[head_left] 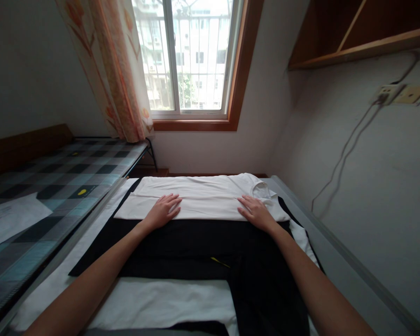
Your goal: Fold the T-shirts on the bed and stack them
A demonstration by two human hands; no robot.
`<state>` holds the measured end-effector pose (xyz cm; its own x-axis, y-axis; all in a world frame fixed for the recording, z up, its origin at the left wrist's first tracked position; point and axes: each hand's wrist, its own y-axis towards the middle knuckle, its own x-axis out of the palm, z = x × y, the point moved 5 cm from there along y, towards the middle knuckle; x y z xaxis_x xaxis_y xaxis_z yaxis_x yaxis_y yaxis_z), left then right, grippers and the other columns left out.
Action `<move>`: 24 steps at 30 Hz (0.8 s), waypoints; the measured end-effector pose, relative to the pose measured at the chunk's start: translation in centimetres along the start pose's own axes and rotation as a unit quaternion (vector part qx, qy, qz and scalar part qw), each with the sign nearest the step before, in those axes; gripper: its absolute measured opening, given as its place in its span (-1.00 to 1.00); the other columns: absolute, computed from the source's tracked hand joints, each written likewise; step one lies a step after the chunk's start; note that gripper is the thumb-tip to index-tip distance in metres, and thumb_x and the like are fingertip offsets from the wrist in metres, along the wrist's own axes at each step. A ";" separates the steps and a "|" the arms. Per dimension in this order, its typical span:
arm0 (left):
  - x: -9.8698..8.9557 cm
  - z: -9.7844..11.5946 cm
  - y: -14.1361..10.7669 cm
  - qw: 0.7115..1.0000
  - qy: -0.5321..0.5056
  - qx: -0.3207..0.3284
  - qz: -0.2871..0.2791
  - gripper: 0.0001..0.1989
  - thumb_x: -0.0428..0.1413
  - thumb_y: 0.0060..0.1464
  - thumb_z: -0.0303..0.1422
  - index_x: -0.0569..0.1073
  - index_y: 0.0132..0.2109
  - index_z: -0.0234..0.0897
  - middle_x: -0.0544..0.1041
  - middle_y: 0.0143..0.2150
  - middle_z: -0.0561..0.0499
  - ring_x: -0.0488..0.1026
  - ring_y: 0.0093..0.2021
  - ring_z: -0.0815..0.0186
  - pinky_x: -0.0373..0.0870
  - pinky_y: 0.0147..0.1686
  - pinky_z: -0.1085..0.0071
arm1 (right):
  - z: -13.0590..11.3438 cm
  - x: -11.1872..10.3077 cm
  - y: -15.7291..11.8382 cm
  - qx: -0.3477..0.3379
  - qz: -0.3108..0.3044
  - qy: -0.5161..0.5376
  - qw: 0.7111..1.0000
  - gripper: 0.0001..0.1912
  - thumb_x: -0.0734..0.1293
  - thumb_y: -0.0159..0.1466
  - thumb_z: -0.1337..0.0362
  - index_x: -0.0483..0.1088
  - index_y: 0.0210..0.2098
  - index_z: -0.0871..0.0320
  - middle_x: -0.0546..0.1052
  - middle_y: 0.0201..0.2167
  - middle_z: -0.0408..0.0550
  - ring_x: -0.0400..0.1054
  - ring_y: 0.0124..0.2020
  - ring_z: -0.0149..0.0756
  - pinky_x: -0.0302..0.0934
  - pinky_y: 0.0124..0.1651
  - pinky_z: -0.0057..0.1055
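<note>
A white T-shirt [203, 203] lies folded lengthwise, its round collar toward the right end. My left hand [164, 210] rests flat on the left part of its near layer, fingers stretched out. On the right part of the same layer, close to the collar, my right hand [255, 212] also lies flat with its fingers apart. Beneath the T-shirt spreads a black garment [182, 247] with a small yellow-green mark. More white cloth [168, 298] shows under the black one, nearer to me.
To the left stands a bed with a checked mattress [91, 163] and a sheet of paper [14, 217] on it. A patterned curtain [122, 70] hangs by the window [185, 56]. Along the right wall are a wooden shelf [357, 49], a socket [388, 93] and a hanging cable [339, 161].
</note>
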<state>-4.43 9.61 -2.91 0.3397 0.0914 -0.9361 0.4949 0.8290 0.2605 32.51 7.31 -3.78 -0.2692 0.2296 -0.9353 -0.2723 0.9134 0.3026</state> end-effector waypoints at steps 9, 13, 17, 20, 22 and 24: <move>0.0 -0.1 0.0 1.000 -0.006 0.002 0.001 -0.51 -0.08 0.29 -0.09 0.40 0.24 -0.18 0.32 0.33 -0.11 0.20 0.35 0.10 0.05 0.34 0.00 | 0.0 0.0 0.0 0.003 -0.003 0.001 1.000 -0.45 0.11 0.38 -0.01 0.36 0.22 0.10 0.35 0.26 0.14 0.18 0.30 0.00 0.05 0.29 0.05; 0.0 0.0 0.0 1.000 -0.003 0.001 -0.002 -0.51 -0.09 0.30 -0.10 0.39 0.24 -0.19 0.32 0.33 -0.12 0.20 0.35 0.10 0.05 0.34 0.00 | 0.0 -0.1 0.0 0.002 -0.004 0.002 1.000 -0.44 0.11 0.38 -0.01 0.36 0.22 0.12 0.35 0.26 0.16 0.18 0.30 0.00 0.05 0.30 0.04; 0.0 0.0 0.0 1.000 -0.003 0.001 0.002 -0.52 -0.08 0.29 -0.11 0.40 0.23 -0.17 0.33 0.33 -0.11 0.20 0.35 0.10 0.06 0.34 0.00 | -0.1 -0.1 0.0 -0.001 -0.001 0.003 1.000 -0.45 0.11 0.38 0.00 0.36 0.22 0.11 0.36 0.25 0.16 0.19 0.30 0.00 0.05 0.30 0.06; 0.0 0.0 0.0 1.000 -0.003 -0.001 0.002 -0.52 -0.08 0.29 -0.10 0.40 0.23 -0.17 0.33 0.33 -0.10 0.20 0.35 0.10 0.06 0.34 0.01 | -0.1 -0.1 0.0 -0.002 0.000 0.003 1.000 -0.45 0.11 0.38 -0.01 0.36 0.21 0.11 0.36 0.25 0.16 0.19 0.30 0.00 0.05 0.30 0.06; 0.0 0.0 0.0 1.000 -0.003 0.000 0.003 -0.52 -0.09 0.29 -0.10 0.40 0.23 -0.17 0.33 0.33 -0.10 0.20 0.35 0.10 0.06 0.34 0.01 | -0.1 -0.1 0.0 0.001 0.000 0.003 1.000 -0.45 0.11 0.38 -0.01 0.36 0.21 0.10 0.36 0.25 0.15 0.19 0.30 -0.01 0.05 0.30 0.05; 0.0 0.0 0.0 1.000 0.000 0.001 0.001 -0.51 -0.09 0.30 -0.10 0.40 0.24 -0.17 0.32 0.33 -0.10 0.20 0.36 0.10 0.05 0.34 0.01 | -0.1 -0.1 0.0 0.005 -0.003 0.002 1.000 -0.45 0.11 0.38 -0.01 0.36 0.21 0.10 0.35 0.26 0.14 0.18 0.30 -0.02 0.03 0.31 0.05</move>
<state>-4.42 9.63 -2.94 0.3411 0.0921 -0.9355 0.4952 0.8283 0.2621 32.43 7.27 -3.62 -0.2723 0.2228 -0.9361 -0.2648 0.9179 0.2955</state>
